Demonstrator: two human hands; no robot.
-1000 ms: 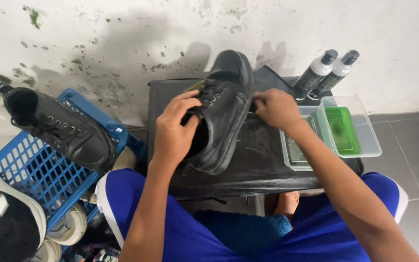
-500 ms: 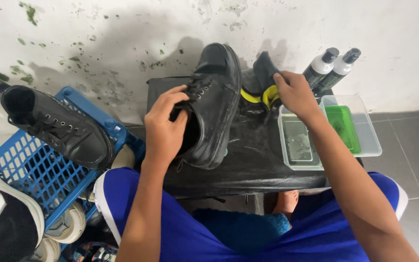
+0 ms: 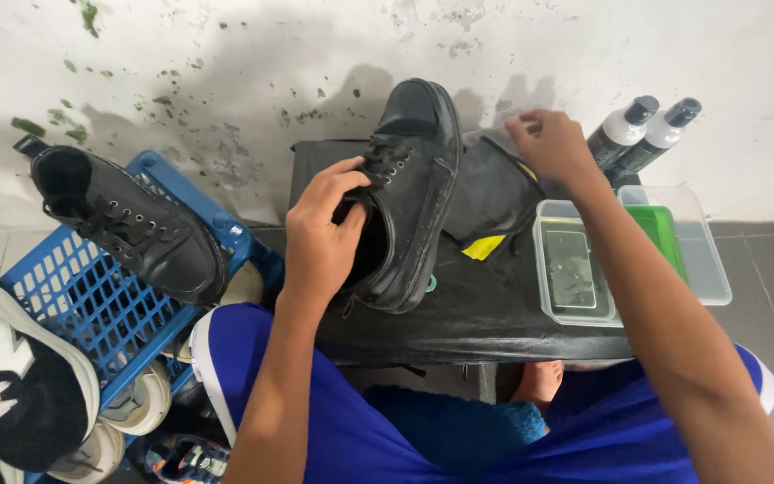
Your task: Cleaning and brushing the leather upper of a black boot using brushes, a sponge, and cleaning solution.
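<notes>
A black lace-up shoe (image 3: 414, 179) stands tilted on its side on a black-covered low table (image 3: 494, 309). My left hand (image 3: 320, 233) grips it at the opening, fingers inside the collar. To its right lies a black cloth with a yellow patch (image 3: 492, 199). My right hand (image 3: 553, 143) hovers just above that cloth's far edge, fingers spread, holding nothing I can see.
Two clear plastic tubs (image 3: 575, 269) stand at the table's right end, one holding a green item (image 3: 665, 235). Two dark spray bottles (image 3: 642, 134) lean on the stained wall. A blue crate (image 3: 82, 296) at left carries another black shoe (image 3: 132, 224); sneakers (image 3: 11, 385) lie beside it.
My right hand has let go of the black-and-yellow cloth, which now lies on the table, and has lifted toward the wall. The left hand keeps its hold on the shoe.
</notes>
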